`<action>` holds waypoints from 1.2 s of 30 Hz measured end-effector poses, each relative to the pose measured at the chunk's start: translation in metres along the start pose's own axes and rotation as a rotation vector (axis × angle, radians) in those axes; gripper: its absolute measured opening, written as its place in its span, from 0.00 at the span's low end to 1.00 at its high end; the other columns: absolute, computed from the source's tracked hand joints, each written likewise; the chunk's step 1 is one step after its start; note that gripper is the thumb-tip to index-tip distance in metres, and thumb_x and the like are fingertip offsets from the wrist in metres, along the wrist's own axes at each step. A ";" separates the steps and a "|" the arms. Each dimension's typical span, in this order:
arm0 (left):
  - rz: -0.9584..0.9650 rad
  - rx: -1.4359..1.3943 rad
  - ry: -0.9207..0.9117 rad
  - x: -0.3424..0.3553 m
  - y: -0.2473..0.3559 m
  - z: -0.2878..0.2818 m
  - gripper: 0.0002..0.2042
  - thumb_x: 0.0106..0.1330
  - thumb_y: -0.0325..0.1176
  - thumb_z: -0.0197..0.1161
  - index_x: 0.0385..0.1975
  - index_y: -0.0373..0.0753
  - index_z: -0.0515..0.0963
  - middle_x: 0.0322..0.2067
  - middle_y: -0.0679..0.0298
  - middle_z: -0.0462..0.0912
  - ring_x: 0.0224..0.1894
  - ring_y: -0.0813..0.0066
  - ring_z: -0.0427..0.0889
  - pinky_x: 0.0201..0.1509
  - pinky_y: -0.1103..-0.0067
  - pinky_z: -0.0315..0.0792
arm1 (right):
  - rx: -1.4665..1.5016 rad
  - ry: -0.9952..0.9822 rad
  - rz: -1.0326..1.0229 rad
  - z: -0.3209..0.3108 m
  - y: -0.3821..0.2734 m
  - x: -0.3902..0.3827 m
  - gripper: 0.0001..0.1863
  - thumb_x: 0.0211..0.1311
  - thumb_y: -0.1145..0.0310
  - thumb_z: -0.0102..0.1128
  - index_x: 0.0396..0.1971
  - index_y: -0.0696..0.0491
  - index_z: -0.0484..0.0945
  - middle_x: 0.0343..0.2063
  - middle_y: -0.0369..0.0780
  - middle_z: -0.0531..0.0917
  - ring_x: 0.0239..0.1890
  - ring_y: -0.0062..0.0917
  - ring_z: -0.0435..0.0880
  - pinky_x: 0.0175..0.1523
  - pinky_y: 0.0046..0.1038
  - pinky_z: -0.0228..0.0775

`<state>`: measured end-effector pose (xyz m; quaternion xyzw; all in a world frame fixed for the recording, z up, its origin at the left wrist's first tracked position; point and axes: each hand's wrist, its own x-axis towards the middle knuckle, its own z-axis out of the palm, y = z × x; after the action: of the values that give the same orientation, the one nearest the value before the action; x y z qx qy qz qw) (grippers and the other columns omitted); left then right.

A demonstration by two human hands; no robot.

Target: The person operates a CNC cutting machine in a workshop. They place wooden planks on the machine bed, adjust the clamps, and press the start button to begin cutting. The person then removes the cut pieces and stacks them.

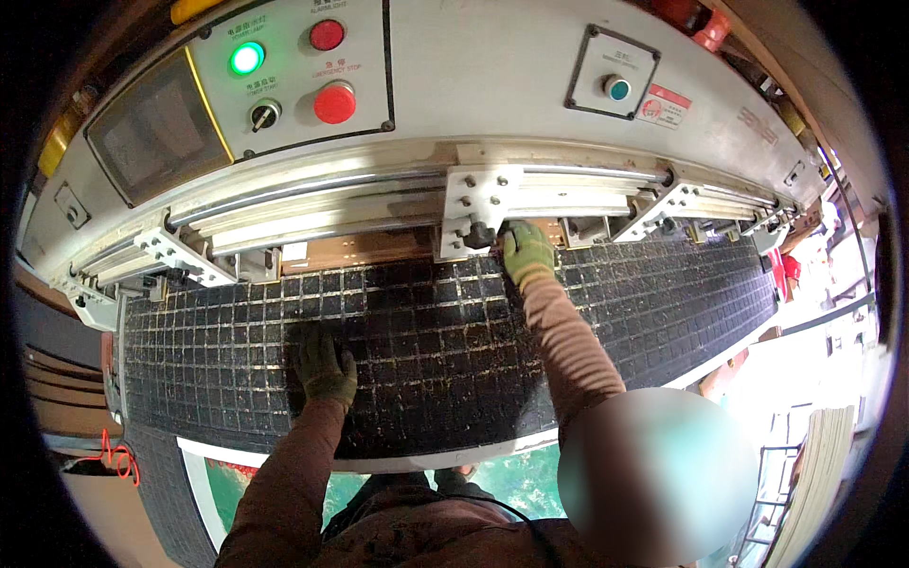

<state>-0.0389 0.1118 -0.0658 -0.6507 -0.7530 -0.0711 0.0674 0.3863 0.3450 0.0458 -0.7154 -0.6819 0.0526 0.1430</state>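
The gloved left hand [324,367] lies flat, fingers spread, on the black gridded mat [426,350], holding nothing. The gloved right hand [526,250] reaches forward, arm extended, fingers curled at the dark knob [480,235] under the white metal bracket [478,201].

A dull grey rectangular screen [156,133] sits in the left end of the machine's pale control panel [473,85], dark and edged by a yellow strip on its right. Near the panel's right end, a small red-and-white rectangular label [663,105] lies just beside a black-framed square plate [612,71] that carries a teal button.
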 end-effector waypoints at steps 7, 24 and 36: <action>-0.019 -0.030 -0.028 -0.011 0.001 0.021 0.33 0.70 0.48 0.61 0.72 0.39 0.67 0.74 0.40 0.62 0.74 0.37 0.62 0.77 0.44 0.56 | -0.287 -0.702 0.256 0.034 0.011 0.078 0.36 0.80 0.40 0.33 0.61 0.52 0.82 0.68 0.49 0.78 0.72 0.41 0.73 0.81 0.46 0.50; -0.074 -0.110 -0.185 0.004 0.007 -0.030 0.34 0.74 0.55 0.55 0.75 0.42 0.66 0.76 0.43 0.60 0.77 0.33 0.58 0.79 0.39 0.51 | -0.341 -0.672 0.216 0.021 -0.018 0.080 0.36 0.79 0.39 0.34 0.62 0.51 0.81 0.69 0.48 0.77 0.73 0.41 0.72 0.82 0.47 0.49; 0.088 0.023 0.203 -0.022 -0.015 0.036 0.31 0.67 0.50 0.62 0.65 0.36 0.73 0.65 0.38 0.70 0.66 0.32 0.69 0.72 0.40 0.61 | -0.336 -0.661 0.184 0.012 -0.026 0.087 0.36 0.79 0.39 0.34 0.63 0.50 0.80 0.69 0.47 0.77 0.73 0.41 0.71 0.82 0.48 0.49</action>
<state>-0.0511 0.0958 -0.1059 -0.6716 -0.7139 -0.1249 0.1539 0.3635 0.4341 0.0521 -0.7314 -0.6234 0.1807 -0.2094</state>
